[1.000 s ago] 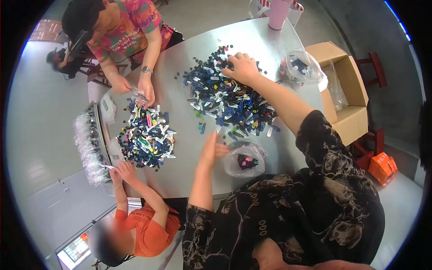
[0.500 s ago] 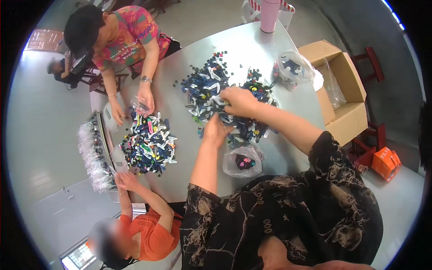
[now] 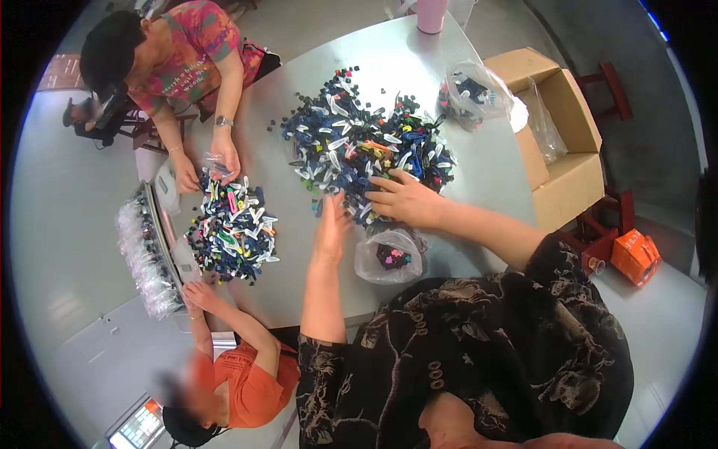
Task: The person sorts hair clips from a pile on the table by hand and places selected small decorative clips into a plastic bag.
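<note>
Gray metal tabletop, pale floor behind. Big pile: mixed hair clips, mostly navy and white, plus small black pieces and bits of yellow, orange, red and green. Your right hand covers some of its near side; anything under the palm is hidden. Your left hand is blurred, fingers extended; contact with the clips hard to tell. Pile sits mainly beyond both your hands, right at your fingertips. Left looks released; right is unclenched, fingers spread on the pile, can't tell if they pinch anything. Clear bag nearby, nearer your body.
</note>
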The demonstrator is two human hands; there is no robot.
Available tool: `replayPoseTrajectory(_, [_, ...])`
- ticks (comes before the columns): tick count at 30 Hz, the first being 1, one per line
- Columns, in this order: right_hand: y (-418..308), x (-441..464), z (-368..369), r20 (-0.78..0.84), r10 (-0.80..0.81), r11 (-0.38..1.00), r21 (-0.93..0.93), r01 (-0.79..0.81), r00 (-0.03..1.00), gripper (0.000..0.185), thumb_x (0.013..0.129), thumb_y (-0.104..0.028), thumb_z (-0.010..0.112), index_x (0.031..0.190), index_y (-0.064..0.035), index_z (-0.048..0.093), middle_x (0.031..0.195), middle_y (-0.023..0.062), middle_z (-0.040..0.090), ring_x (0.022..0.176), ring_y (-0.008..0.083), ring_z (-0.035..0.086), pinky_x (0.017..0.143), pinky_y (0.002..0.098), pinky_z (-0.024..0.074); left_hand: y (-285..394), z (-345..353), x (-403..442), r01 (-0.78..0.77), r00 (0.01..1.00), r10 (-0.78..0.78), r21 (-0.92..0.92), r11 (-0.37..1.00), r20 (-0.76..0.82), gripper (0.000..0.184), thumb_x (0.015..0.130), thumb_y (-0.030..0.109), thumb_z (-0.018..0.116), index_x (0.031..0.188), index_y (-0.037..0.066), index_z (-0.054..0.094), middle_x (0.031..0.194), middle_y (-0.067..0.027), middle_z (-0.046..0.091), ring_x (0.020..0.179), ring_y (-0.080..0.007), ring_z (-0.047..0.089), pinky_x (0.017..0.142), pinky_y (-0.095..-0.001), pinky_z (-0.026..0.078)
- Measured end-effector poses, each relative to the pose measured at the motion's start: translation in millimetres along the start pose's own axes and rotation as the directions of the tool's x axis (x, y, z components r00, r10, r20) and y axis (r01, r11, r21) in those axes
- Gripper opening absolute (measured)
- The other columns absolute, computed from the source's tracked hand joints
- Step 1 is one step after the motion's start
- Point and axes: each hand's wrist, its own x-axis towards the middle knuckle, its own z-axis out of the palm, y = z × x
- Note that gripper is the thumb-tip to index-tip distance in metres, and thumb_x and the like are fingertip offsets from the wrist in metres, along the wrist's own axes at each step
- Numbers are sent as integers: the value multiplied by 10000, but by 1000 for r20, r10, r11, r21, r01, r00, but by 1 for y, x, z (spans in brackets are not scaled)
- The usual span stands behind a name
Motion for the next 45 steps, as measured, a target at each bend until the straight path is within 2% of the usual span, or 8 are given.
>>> replayPoseTrajectory(4, [-5, -27, -9, -26, -2, 999, -43, 1, 1000, 413, 862, -211, 635, 1272, -171, 604, 1455, 38, 509, 1425, 265, 380, 1168, 556, 254, -8, 3, -47, -145, 981, 180, 348, 926, -70, 769, 997, 612, 339, 1516, 46, 380, 1484, -192, 427, 1354, -310, 426, 1107, -435, 344])
replayPoseTrajectory(9, [-6, -38, -2, 14, 201, 980, -10, -201, 979, 480, 876, -331, 661, 1341, -238, 584, 1518, 25, 448, 1448, 287, 340, 1193, 591, 172, -29, 31, -97, -317, 845, 534, 795, 517, -10, 533, 958, 266, 609, 1430, 46, 493, 1415, -144, 475, 1286, -246, 461, 1049, -407, 402])
replayPoseTrajectory(10, [-5, -37, 3, 10, 248, 969, 3, -248, 969, 505, 876, -364, 666, 1360, -250, 574, 1533, 28, 429, 1455, 296, 325, 1193, 599, 164, -34, 38, -99, -355, 748, 664, 843, 403, -2, 373, 937, 119, 610, 1291, 7, 571, 1171, -128, 587, 1074, -203, 552, 928, -377, 469])
replayPoseTrajectory(16, [12, -23, 13, -82, 340, 938, -44, -344, 937, 545, 858, -369, 682, 1376, -246, 568, 1531, 59, 419, 1461, 328, 304, 1180, 617, 174, -59, 13, -109, -215, 915, 364, 552, 806, -174, 119, 976, 62, 538, 1031, 13, 631, 743, 10, 590, 642, -75, 535, 583, -245, 432])
replayPoseTrajectory(26, [11, 47, 15, -98, 346, 933, -68, -354, 933, 546, 917, -374, 621, 1405, -144, 534, 1567, 119, 364, 1472, 326, 293, 1184, 603, 176, -77, -13, -108, -131, 956, 235, 465, 876, -173, 123, 987, 119, 589, 1048, 19, 629, 806, 21, 611, 670, -55, 547, 584, -215, 424])
replayPoseTrajectory(32, [-26, 8, 35, 72, 273, 960, -86, -267, 959, 570, 941, -427, 582, 1452, -186, 505, 1602, 70, 334, 1489, 302, 271, 1198, 609, 136, -64, -12, -124, -273, 940, 331, 401, 875, -82, 380, 985, 280, 622, 1261, 18, 618, 1074, -62, 680, 971, -120, 604, 816, -251, 476])
replayPoseTrajectory(37, [-24, -32, 25, 80, 325, 940, -137, -312, 942, 575, 940, -443, 585, 1475, -257, 484, 1614, 17, 313, 1507, 275, 224, 1194, 627, 107, -74, -39, -119, -28, 981, 91, 342, 939, -169, 648, 1047, 567, 329, 1321, 40, 591, 1113, -56, 663, 965, -152, 612, 808, -300, 474])
replayPoseTrajectory(45, [-37, -74, -3, -10, 338, 938, -80, -338, 941, 603, 888, -376, 659, 1454, -242, 499, 1582, 63, 356, 1479, 307, 272, 1197, 605, 140, -72, -58, -89, 26, 994, 13, 352, 936, -110, 618, 1017, 562, 399, 1379, 84, 547, 1237, -71, 583, 1011, -169, 598, 808, -340, 497])
